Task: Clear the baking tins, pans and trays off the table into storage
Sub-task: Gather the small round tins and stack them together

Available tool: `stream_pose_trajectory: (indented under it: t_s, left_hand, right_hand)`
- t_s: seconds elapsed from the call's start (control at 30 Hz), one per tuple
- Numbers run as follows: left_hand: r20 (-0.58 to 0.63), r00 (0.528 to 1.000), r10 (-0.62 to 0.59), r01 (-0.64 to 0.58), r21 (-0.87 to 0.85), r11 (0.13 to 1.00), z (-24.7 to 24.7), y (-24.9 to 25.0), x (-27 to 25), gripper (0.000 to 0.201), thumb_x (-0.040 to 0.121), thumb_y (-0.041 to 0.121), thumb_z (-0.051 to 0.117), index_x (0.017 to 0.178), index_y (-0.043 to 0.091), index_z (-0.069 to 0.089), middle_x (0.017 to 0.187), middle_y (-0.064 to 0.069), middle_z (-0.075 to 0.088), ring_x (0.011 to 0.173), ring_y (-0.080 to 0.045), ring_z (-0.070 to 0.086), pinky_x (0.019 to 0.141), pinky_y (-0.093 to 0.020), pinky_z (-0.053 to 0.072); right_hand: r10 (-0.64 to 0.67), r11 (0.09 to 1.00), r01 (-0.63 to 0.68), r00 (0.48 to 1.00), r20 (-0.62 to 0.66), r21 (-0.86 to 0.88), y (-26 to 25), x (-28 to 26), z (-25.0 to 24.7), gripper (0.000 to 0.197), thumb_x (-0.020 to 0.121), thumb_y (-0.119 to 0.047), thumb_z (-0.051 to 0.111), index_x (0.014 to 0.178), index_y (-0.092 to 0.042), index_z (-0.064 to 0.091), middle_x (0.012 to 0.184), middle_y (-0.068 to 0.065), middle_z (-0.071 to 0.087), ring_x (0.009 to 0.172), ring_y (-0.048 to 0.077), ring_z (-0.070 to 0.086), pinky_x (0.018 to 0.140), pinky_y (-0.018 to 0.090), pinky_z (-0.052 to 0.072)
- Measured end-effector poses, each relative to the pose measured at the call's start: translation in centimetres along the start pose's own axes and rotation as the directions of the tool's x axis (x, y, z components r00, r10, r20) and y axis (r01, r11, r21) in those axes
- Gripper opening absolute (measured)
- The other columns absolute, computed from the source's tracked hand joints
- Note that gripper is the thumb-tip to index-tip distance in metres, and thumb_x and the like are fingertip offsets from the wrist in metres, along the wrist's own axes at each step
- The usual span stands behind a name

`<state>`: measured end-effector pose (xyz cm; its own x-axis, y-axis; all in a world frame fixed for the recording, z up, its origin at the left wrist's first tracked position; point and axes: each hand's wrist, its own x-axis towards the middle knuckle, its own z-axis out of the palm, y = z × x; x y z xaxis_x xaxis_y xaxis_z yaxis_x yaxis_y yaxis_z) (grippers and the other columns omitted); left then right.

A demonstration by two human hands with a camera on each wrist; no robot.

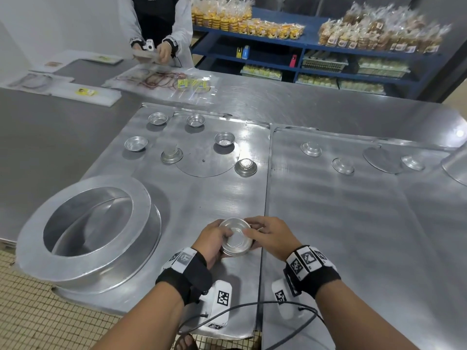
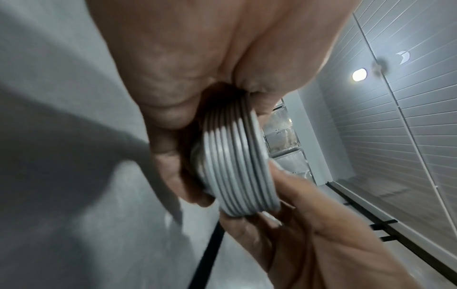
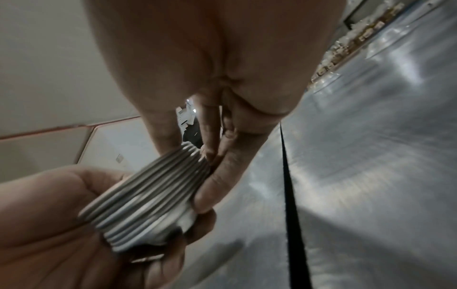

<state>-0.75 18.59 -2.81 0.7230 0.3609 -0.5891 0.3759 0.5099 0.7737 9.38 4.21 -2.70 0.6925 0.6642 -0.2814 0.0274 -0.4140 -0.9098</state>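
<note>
A stack of several small round metal tins point(image 1: 236, 237) is held above the near edge of the steel table point(image 1: 328, 210). My left hand point(image 1: 214, 239) cups the stack point(image 2: 237, 168) from below and the left, fingers curled round it. My right hand point(image 1: 267, 236) pinches the stack point(image 3: 148, 197) at its rim from the right. More small tins lie loose on the flat trays: one point(image 1: 136, 144) at the left, one point(image 1: 246, 167) mid-table, one point(image 1: 311, 148) to the right. A large round pan point(image 1: 88, 228) stands at the near left.
A flat metal disc point(image 1: 382, 160) lies at the right and another disc point(image 1: 209, 162) mid-table. Another person point(image 1: 156, 29) works at the far side among plastic bags point(image 1: 164, 80). Blue shelves point(image 1: 316, 44) with packed baked goods stand behind. Tiled floor point(image 1: 38, 319) shows at the near left.
</note>
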Motion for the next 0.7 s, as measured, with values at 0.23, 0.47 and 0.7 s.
stream_pose_trajectory:
  t_s: [0.23, 0.47, 0.7]
  left_hand:
    - [0.078, 0.997, 0.012, -0.032, 0.258, 0.966, 3.0, 0.8, -0.4, 0.029, 0.084, -0.011, 0.049, 0.104, 0.001, 0.064, 0.086, -0.016, 0.063, 0.077, -0.027, 0.058, 0.065, -0.029, 0.047]
    - [0.26, 0.965, 0.032, -0.178, 0.562, 0.808, 5.7, 1.2, -0.8, 0.035, 0.055, 0.005, 0.061, 0.087, 0.008, 0.076, 0.078, -0.02, 0.067, 0.074, -0.026, 0.06, 0.068, -0.039, 0.05]
    - [0.341, 0.94, -0.017, -0.263, 0.754, 0.602, 8.2, 0.0, -0.7, 0.033, 0.053, 0.008, 0.073, 0.082, 0.022, 0.08, 0.066, 0.002, 0.071, 0.062, -0.017, 0.065, 0.067, -0.04, 0.06]
  right_hand:
    - [0.077, 0.996, -0.074, 0.995, -0.056, 0.042, -0.3, -2.0, -2.0, 0.015, 0.078, -0.004, 0.075, 0.079, -0.019, 0.074, 0.071, 0.004, 0.071, 0.069, 0.024, 0.074, 0.063, 0.047, 0.062]
    - [0.155, 0.988, -0.151, 0.978, -0.141, 0.036, 1.1, -4.9, -5.0, 0.009, 0.076, 0.002, 0.073, 0.085, 0.001, 0.071, 0.07, 0.009, 0.068, 0.06, 0.021, 0.071, 0.058, 0.042, 0.061]
    - [0.238, 0.971, -0.232, 0.955, -0.179, 0.051, 2.8, -7.8, -7.2, 0.011, 0.075, 0.005, 0.073, 0.08, -0.004, 0.07, 0.068, 0.009, 0.068, 0.055, 0.019, 0.069, 0.055, 0.037, 0.06]
